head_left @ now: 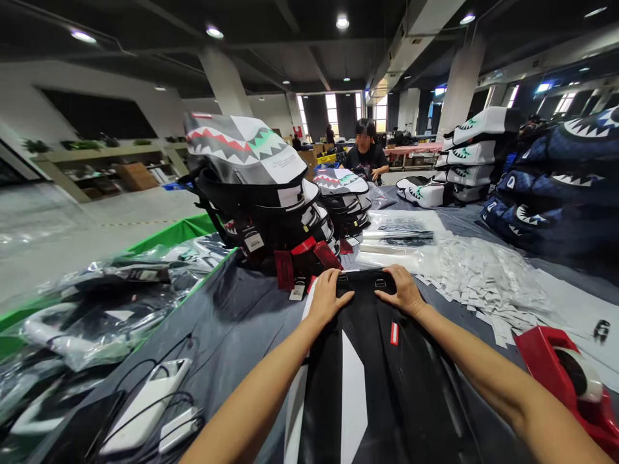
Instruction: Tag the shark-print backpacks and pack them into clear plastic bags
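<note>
A black backpack point(387, 374) with a white panel and a small red label lies on the dark cloth of the table, stretching toward me. My left hand point(329, 296) grips the left corner of its far edge, thumb on the near face and fingers over the edge. At the right corner of that same edge, my right hand point(401, 291) holds on in the same way. Two small buckles show between the hands. Just beyond, red tags point(285, 269) and a white tag hang from stacked shark-mouth backpacks point(251, 161).
Left is a green-edged bin point(176, 232) of bagged backpacks, with a white power bank point(147, 406) and cables nearer. Right are white paper slips point(478, 283), a red tape dispenser point(556, 374) and stacked blue backpacks point(556, 187). A person point(365, 154) sits across the table.
</note>
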{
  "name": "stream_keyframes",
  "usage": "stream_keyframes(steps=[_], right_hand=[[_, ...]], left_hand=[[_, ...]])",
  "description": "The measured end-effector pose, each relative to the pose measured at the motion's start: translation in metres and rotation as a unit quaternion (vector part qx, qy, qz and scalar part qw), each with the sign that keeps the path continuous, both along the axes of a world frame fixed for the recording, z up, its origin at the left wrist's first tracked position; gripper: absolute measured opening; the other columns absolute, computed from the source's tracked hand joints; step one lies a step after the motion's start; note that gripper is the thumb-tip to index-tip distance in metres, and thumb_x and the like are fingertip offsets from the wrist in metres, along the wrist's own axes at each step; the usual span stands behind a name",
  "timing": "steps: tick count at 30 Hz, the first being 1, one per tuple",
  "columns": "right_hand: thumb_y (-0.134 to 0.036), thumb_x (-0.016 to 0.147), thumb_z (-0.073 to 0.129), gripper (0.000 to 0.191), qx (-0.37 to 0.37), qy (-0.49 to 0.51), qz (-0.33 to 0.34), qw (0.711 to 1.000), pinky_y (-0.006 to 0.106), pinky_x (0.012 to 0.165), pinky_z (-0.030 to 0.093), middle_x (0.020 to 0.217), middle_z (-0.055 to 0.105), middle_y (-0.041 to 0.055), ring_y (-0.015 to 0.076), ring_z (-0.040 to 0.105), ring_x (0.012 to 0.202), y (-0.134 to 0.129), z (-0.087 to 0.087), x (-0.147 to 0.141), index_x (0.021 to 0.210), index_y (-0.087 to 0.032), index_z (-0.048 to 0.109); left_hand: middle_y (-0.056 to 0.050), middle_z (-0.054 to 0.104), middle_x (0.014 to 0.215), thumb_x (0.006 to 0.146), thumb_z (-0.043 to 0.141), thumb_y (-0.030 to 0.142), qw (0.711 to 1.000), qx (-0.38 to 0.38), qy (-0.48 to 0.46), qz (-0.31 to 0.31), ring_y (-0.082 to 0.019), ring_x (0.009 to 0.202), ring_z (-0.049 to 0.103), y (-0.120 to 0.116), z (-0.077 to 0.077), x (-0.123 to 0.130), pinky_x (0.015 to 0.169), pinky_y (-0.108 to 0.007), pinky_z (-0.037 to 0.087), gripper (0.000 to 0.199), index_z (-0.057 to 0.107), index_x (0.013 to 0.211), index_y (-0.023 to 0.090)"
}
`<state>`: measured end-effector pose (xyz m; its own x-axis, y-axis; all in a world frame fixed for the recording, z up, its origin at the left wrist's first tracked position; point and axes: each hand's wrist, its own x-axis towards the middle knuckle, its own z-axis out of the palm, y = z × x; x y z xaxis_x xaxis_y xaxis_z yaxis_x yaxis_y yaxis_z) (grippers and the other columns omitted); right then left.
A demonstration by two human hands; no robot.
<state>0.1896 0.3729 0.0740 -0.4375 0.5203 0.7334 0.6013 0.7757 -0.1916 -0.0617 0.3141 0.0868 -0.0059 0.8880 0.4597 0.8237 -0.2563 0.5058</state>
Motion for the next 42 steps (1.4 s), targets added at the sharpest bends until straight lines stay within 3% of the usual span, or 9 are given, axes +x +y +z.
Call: stream_keyframes(steps=[6,12,21,24,27,31,35,38,42], right_hand=[[-0.037,0.088,0.066,0.040,0.032,-0.068,-0.019,0.997,0.053,0.102,0.050,0.114,0.065,0.0156,0.0323,0.060,0.113,-0.045,-0.005,0.017,0.122,-0.017,0.057],[-0.028,0.087,0.070,0.034,-0.052,-0.122,-0.007,0.991,0.047,0.097,0.054,0.115,0.067,0.0133,0.0295,0.061,0.111,-0.068,-0.022,0.028,0.119,-0.020,0.060],[-0.051,0.091,0.064,0.048,-0.250,-0.275,-0.078,0.925,0.037,0.097,0.047,0.120,0.065,0.0136,0.0263,0.060,0.112,0.007,-0.017,-0.009,0.123,-0.017,0.059],[-0.058,0.094,0.056,0.052,-0.247,-0.265,-0.109,0.926,0.040,0.094,0.046,0.120,0.063,0.0172,0.0289,0.058,0.110,0.017,-0.019,-0.020,0.123,-0.015,0.056],[-0.058,0.097,0.048,0.051,-0.242,-0.260,-0.143,0.924,0.043,0.093,0.044,0.116,0.062,0.0198,0.0312,0.057,0.109,0.018,-0.025,-0.029,0.122,-0.014,0.055],[-0.049,0.098,0.052,0.043,-0.238,-0.268,-0.161,0.920,0.042,0.095,0.044,0.118,0.061,0.0181,0.0304,0.056,0.113,0.012,-0.024,-0.033,0.126,-0.016,0.055],[-0.028,0.093,0.061,0.034,-0.231,-0.292,-0.118,0.921,0.033,0.097,0.046,0.125,0.060,0.0105,0.0229,0.057,0.118,0.016,-0.002,-0.016,0.127,-0.023,0.058],[-0.017,0.087,0.066,0.048,-0.230,-0.305,-0.115,0.917,0.033,0.097,0.046,0.132,0.057,0.0112,0.0232,0.056,0.122,0.039,0.021,0.001,0.133,-0.024,0.055],[-0.016,0.064,0.086,0.054,-0.274,-0.362,-0.107,0.884,0.029,0.082,0.050,0.111,0.069,0.0089,0.0255,0.067,0.101,0.085,0.034,0.003,0.114,-0.020,0.067]], left_hand=[[-0.014,0.060,0.117,0.087,0.067,0.034,0.986,0.096,0.131,0.042,-0.031,0.112,0.056,-0.053,-0.019,0.015,0.101,-0.047,0.047,0.043,0.053,0.124,0.017],[-0.013,0.064,0.106,0.090,0.061,0.038,0.974,0.023,0.223,0.021,-0.031,0.099,0.057,-0.067,-0.033,0.013,0.090,-0.045,0.049,0.032,0.061,0.114,0.016],[-0.016,0.065,0.113,0.095,0.051,0.042,0.966,-0.121,0.229,0.019,-0.030,0.111,0.056,0.020,-0.045,0.005,0.101,-0.043,0.044,0.037,0.064,0.115,0.013],[-0.018,0.064,0.121,0.095,0.049,0.054,0.964,-0.128,0.231,0.029,-0.031,0.116,0.057,0.015,-0.034,0.017,0.101,-0.043,0.044,0.055,0.058,0.130,0.012],[-0.021,0.049,0.148,0.094,0.037,0.068,0.962,-0.156,0.223,0.021,-0.037,0.139,0.042,-0.001,-0.029,0.048,0.112,-0.051,0.034,0.078,0.036,0.152,0.015],[-0.018,0.039,0.158,0.096,0.028,0.069,0.939,-0.247,0.238,-0.026,-0.035,0.150,0.029,-0.017,-0.033,0.081,0.119,-0.050,0.025,0.082,0.028,0.157,0.015],[-0.015,0.036,0.160,0.100,0.024,0.060,0.948,-0.209,0.239,0.001,-0.032,0.151,0.027,-0.024,-0.038,0.086,0.122,-0.048,0.023,0.074,0.026,0.158,0.015],[-0.015,0.039,0.158,0.101,0.024,0.059,0.953,-0.173,0.246,0.025,-0.031,0.149,0.031,-0.028,-0.041,0.086,0.122,-0.047,0.024,0.072,0.029,0.157,0.015],[-0.014,0.044,0.156,0.101,0.025,0.058,0.958,-0.147,0.245,0.038,-0.030,0.148,0.035,-0.026,-0.048,0.085,0.120,-0.049,0.028,0.069,0.031,0.157,0.018]])
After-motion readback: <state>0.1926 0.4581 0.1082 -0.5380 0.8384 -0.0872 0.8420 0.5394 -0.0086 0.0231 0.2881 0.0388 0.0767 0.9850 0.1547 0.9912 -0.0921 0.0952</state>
